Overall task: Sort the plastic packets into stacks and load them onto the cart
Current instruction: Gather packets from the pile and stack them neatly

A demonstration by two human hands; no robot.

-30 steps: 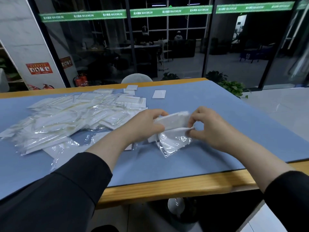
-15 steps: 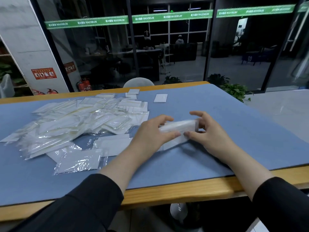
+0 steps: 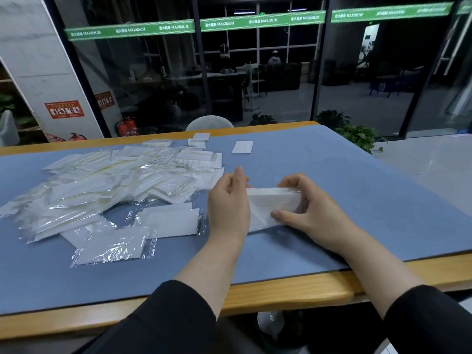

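Observation:
A small stack of clear plastic packets with white inserts stands on its edge on the blue mat, tilted, between both hands. My left hand grips its left end, thumb up behind it. My right hand holds the right end, thumb under the front and fingers curled over the top. A large loose heap of the same packets spreads over the left half of the mat. No cart is in view.
Three flat packets lie near my left wrist, one closest to the front edge. Two single white packets lie at the far side. The wooden table edge runs in front. A chair back and potted plants stand beyond.
The packets went from being handled loosely above the mat to a squared stack set on its edge on the mat. Both hands closed in on its ends.

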